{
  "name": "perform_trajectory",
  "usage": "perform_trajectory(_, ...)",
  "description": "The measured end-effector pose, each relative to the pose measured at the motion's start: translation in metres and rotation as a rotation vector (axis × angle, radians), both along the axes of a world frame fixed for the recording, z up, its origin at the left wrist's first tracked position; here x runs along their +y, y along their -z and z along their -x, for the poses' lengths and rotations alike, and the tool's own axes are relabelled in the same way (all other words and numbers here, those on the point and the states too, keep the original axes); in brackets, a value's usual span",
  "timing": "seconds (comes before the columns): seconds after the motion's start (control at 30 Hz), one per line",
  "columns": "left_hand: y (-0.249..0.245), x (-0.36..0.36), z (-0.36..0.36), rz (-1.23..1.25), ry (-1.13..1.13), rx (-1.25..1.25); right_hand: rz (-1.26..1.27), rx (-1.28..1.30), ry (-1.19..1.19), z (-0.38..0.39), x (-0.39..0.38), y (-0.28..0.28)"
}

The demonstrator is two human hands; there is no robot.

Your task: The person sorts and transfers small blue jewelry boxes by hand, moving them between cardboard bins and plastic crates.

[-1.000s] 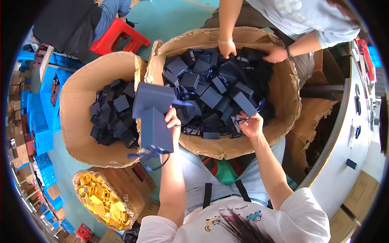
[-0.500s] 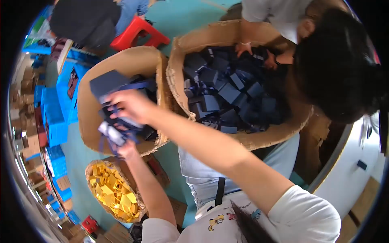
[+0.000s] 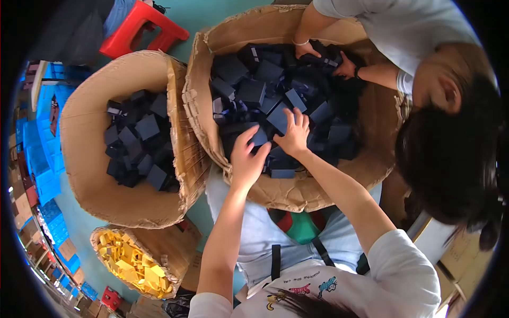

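You were at the picking step, I think: your right hand [image 3: 293,137] lay spread open on the dark blue boxes [image 3: 254,91] in the big carton [image 3: 297,197]. Your left hand [image 3: 247,159] curled over one, but whether it gripped I could not tell. The next move called for a firm hold on a single box.

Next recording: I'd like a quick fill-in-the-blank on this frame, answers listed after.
1. The left hand and right hand are both in a cardboard box of small boxes coloured dark ___.
2. A co-worker's hand reaches into the ___ cardboard box.
3. The stool at top left is ___.
4. The carton at bottom left holds pieces coloured ___.
Answers: blue; same; red; yellow.
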State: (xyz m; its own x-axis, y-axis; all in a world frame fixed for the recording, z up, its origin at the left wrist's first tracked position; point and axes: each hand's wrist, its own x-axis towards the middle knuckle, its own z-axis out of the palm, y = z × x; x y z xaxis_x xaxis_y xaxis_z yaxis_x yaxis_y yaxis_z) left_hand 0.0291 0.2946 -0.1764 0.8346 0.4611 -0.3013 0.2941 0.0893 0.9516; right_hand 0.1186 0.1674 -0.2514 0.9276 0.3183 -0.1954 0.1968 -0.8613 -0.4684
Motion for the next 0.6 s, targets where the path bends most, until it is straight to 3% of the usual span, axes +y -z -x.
perform_trajectory(0.07,0.073,-0.011,-0.048,-0.279,0.105,0.109,0.199,0.082,-0.03,-0.025,0.001,0.013)
perform_trajectory(0.17,0.129,-0.019,-0.094,-0.604,0.3,0.376,0.368,0.102,-0.117,-0.042,0.011,0.04)
perform_trajectory(0.23,0.153,-0.013,-0.109,-0.809,0.454,0.421,0.466,0.135,-0.197,-0.048,0.014,0.046)
perform_trajectory(0.3,0.166,0.002,-0.119,-0.859,0.566,0.408,0.431,0.178,-0.108,-0.055,0.014,0.05)
perform_trajectory(0.37,0.176,0.011,-0.134,-0.744,0.608,0.434,0.418,0.148,-0.122,-0.059,0.011,0.055)
perform_trajectory(0.5,0.194,0.026,-0.155,-0.7,0.583,0.471,0.026,-0.049,-0.09,-0.063,-0.011,0.071)
perform_trajectory(0.6,0.187,0.021,-0.153,-0.691,0.577,0.602,0.162,0.08,-0.1,-0.072,-0.008,0.054)
